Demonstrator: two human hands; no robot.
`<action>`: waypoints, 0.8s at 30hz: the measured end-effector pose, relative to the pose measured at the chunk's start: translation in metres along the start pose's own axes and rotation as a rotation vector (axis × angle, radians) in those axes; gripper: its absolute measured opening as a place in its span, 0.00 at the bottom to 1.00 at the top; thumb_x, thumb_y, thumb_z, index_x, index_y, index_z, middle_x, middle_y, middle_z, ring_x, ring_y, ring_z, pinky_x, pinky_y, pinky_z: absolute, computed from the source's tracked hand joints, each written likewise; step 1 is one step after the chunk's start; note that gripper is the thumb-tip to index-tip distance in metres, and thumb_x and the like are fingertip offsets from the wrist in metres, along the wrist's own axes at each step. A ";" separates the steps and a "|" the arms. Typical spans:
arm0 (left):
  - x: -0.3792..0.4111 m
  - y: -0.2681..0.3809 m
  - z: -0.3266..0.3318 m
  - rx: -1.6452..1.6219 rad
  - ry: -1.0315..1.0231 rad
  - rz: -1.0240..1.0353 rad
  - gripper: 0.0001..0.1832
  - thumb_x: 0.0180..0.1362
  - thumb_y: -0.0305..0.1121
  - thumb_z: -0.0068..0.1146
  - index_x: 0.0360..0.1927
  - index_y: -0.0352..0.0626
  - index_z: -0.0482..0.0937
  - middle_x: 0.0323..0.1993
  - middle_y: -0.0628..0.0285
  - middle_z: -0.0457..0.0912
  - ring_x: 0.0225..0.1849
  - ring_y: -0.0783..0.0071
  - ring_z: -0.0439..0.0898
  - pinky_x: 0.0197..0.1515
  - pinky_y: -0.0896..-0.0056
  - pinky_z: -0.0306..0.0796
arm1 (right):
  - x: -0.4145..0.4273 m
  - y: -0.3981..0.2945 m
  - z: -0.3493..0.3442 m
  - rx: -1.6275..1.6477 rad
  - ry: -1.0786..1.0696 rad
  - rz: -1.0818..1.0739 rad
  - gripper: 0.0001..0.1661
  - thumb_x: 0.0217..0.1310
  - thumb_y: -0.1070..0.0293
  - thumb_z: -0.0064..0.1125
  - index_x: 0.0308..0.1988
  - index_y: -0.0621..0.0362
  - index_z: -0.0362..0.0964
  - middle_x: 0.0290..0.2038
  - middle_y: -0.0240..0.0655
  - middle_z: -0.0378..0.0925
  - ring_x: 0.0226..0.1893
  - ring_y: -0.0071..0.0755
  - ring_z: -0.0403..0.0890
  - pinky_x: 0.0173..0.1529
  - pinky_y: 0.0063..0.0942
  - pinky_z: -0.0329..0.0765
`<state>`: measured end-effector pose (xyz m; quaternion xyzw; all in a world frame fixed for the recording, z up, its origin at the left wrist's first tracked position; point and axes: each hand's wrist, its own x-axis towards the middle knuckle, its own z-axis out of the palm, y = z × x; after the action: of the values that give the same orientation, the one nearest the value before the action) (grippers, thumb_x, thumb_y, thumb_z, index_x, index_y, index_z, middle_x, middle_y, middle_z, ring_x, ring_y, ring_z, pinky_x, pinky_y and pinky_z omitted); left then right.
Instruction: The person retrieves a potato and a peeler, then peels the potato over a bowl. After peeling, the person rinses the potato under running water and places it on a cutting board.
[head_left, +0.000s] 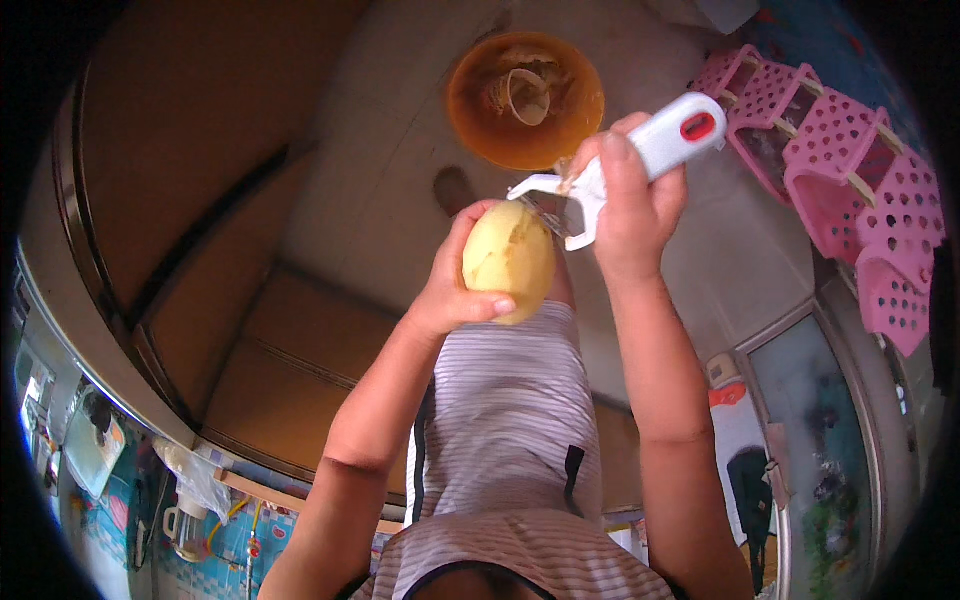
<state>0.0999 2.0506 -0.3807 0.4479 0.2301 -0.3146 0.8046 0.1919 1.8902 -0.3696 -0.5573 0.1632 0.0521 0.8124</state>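
My left hand (450, 289) grips a pale yellow peeled potato (510, 259) that has some brownish patches on its upper side. In my right hand (637, 202) is a white Y-shaped peeler (667, 139) with a red oval in its handle. The peeler's head is at the potato's upper right edge, with its blade close to the surface; whether it touches, I cannot tell. A bit of peel clings near the peeler's head. Both hands are held out in front of my striped clothing.
An orange-brown plastic bin (525, 154) with a pale cup-like item (529, 97) inside stands on the floor beyond my hands. Pink perforated baskets (832, 97) line the right side. Brown cabinet fronts (285, 315) are at left. A glass-paned door (817, 420) is at lower right.
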 end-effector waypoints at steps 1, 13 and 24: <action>0.001 0.000 0.002 -0.033 0.019 -0.037 0.53 0.26 0.43 0.71 0.59 0.37 0.57 0.52 0.56 0.68 0.56 0.65 0.68 0.60 0.66 0.61 | -0.006 -0.003 0.006 0.007 -0.027 -0.050 0.06 0.55 0.75 0.56 0.32 0.61 0.66 0.24 0.31 0.72 0.23 0.21 0.76 0.29 0.22 0.75; -0.011 -0.005 0.000 -0.134 -0.067 0.036 0.55 0.23 0.45 0.70 0.59 0.38 0.57 0.51 0.56 0.69 0.54 0.66 0.71 0.57 0.66 0.64 | 0.004 0.030 -0.022 -0.263 0.046 0.097 0.05 0.59 0.74 0.53 0.35 0.61 0.65 0.25 0.32 0.72 0.21 0.21 0.73 0.29 0.22 0.73; -0.008 -0.007 0.010 -0.427 0.044 -0.091 0.52 0.28 0.48 0.66 0.61 0.41 0.58 0.54 0.52 0.69 0.55 0.61 0.71 0.58 0.61 0.67 | -0.019 -0.001 0.007 0.073 0.053 0.023 0.05 0.59 0.71 0.52 0.32 0.60 0.65 0.22 0.34 0.73 0.20 0.21 0.72 0.27 0.23 0.73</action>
<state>0.0904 2.0420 -0.3747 0.2632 0.3289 -0.2847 0.8611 0.1755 1.8979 -0.3600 -0.5265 0.1926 0.0407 0.8271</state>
